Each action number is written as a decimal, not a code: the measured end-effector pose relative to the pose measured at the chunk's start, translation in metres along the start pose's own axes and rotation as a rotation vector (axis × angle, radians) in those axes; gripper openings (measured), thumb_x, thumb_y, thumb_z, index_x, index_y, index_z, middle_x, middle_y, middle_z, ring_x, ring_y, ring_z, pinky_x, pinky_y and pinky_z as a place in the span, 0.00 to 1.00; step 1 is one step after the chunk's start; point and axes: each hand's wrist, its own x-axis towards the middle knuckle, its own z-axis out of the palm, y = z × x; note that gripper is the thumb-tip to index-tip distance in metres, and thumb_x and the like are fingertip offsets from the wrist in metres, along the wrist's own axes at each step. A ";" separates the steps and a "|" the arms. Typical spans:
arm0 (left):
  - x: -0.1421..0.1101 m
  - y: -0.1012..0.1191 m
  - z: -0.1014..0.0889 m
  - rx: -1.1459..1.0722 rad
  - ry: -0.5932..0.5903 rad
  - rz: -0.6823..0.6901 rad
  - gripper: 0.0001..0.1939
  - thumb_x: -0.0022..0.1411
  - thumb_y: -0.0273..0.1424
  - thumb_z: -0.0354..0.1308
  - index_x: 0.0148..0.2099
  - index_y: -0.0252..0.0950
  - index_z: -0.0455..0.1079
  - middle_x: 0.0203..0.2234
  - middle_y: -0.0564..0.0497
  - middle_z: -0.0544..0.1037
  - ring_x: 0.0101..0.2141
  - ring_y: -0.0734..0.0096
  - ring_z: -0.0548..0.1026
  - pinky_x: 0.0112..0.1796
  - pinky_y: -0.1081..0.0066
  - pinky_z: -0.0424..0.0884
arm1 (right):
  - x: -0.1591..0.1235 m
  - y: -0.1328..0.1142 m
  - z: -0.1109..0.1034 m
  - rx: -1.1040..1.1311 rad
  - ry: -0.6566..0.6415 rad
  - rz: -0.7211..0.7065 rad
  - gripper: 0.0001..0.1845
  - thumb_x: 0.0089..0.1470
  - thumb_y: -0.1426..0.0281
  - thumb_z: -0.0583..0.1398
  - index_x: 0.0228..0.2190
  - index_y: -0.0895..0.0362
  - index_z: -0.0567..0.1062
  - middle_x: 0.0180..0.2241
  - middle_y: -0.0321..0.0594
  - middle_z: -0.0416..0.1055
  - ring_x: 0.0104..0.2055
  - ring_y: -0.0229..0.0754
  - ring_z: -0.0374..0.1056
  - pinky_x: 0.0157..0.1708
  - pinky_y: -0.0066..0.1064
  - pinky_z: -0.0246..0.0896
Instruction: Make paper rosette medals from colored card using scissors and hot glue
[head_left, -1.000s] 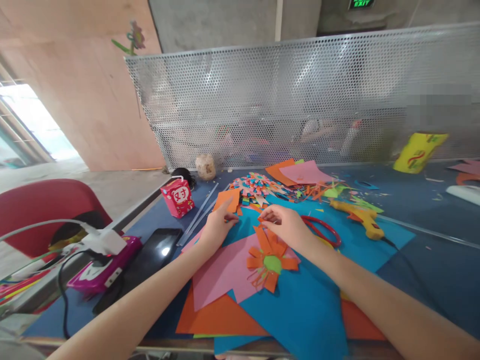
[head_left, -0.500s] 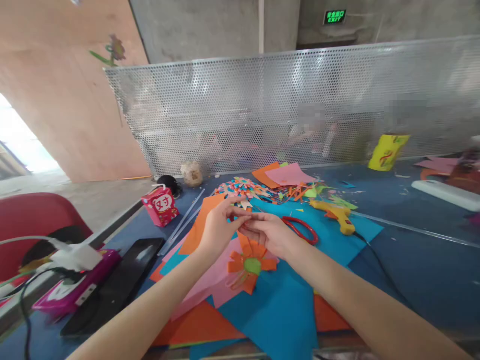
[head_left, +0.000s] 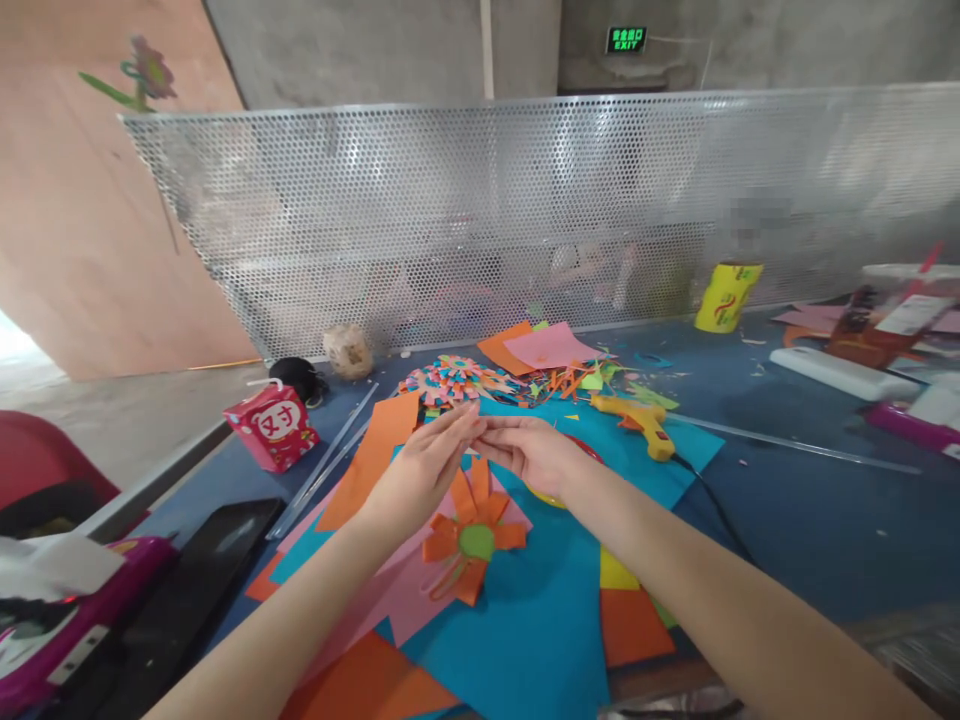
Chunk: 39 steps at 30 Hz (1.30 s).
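Note:
My left hand (head_left: pixel 427 462) and my right hand (head_left: pixel 536 450) meet at the fingertips above the table. Both have their fingers pressed together in a pinch, and whatever lies between them is hidden. Just below them lies an orange flower (head_left: pixel 513 537) with a green centre (head_left: pixel 477 542), on pink and blue sheets (head_left: pixel 540 610). Scissors with a red and yellow handle (head_left: pixel 551 497) are partly covered by my right wrist. Behind my fingers sits a cluster of small multicoloured paper flowers (head_left: pixel 450 378).
A yellow glue gun (head_left: pixel 643 425) with a black cord lies at right. At left are a red drink carton (head_left: pixel 274 425), clear sticks (head_left: pixel 322 465), a black phone-like slab (head_left: pixel 202 570) and a purple power strip (head_left: pixel 90 620). A perforated metal screen (head_left: pixel 420 220) closes off the back.
My view has turned slightly to the right, so things appear shifted left. My hands stay together, with the left fingers now straighter and lying over the right fingertips.

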 end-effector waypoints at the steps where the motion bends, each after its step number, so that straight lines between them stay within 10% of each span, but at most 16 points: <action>1: -0.001 0.000 0.000 -0.030 0.020 -0.024 0.19 0.59 0.31 0.48 0.53 0.41 0.63 0.49 0.50 0.69 0.50 0.64 0.66 0.49 0.67 0.61 | 0.000 -0.003 0.000 -0.013 -0.013 0.010 0.09 0.38 0.85 0.58 0.25 0.64 0.74 0.25 0.40 0.74 0.32 0.38 0.72 0.43 0.29 0.64; 9: -0.008 0.012 0.006 -0.985 0.053 -0.283 0.39 0.58 0.30 0.50 0.62 0.42 0.26 0.48 0.46 0.70 0.55 0.67 0.58 0.53 0.59 0.52 | -0.007 -0.019 0.001 -0.158 0.016 -0.013 0.06 0.41 0.81 0.60 0.25 0.61 0.73 0.26 0.38 0.75 0.31 0.36 0.72 0.40 0.26 0.66; 13: -0.004 0.010 0.001 -1.257 0.256 -0.312 0.42 0.55 0.27 0.51 0.62 0.44 0.25 0.48 0.47 0.70 0.54 0.63 0.60 0.49 0.53 0.56 | -0.005 -0.057 -0.018 -0.950 0.222 -0.277 0.04 0.45 0.75 0.60 0.29 0.58 0.71 0.31 0.36 0.75 0.34 0.36 0.72 0.37 0.26 0.67; 19: -0.001 -0.003 0.002 -1.176 0.295 -0.488 0.33 0.54 0.29 0.52 0.60 0.37 0.46 0.47 0.40 0.70 0.50 0.54 0.64 0.39 0.59 0.64 | 0.041 -0.121 -0.067 -1.549 0.433 -0.221 0.02 0.43 0.77 0.61 0.23 0.61 0.72 0.27 0.41 0.73 0.33 0.42 0.70 0.35 0.31 0.66; 26: -0.005 -0.006 0.009 -1.118 0.195 -0.465 0.30 0.56 0.33 0.52 0.59 0.41 0.48 0.47 0.44 0.71 0.48 0.56 0.66 0.38 0.62 0.64 | 0.098 -0.144 -0.088 -2.051 0.386 -0.010 0.14 0.55 0.66 0.54 0.43 0.58 0.66 0.45 0.43 0.64 0.43 0.41 0.64 0.41 0.39 0.61; 39: -0.005 -0.005 0.007 -1.072 0.225 -0.473 0.21 0.55 0.33 0.53 0.52 0.37 0.58 0.38 0.44 0.74 0.42 0.60 0.69 0.34 0.66 0.64 | 0.082 -0.147 -0.123 -2.206 0.055 0.307 0.42 0.29 0.80 0.65 0.50 0.54 0.62 0.49 0.44 0.64 0.47 0.49 0.63 0.40 0.32 0.61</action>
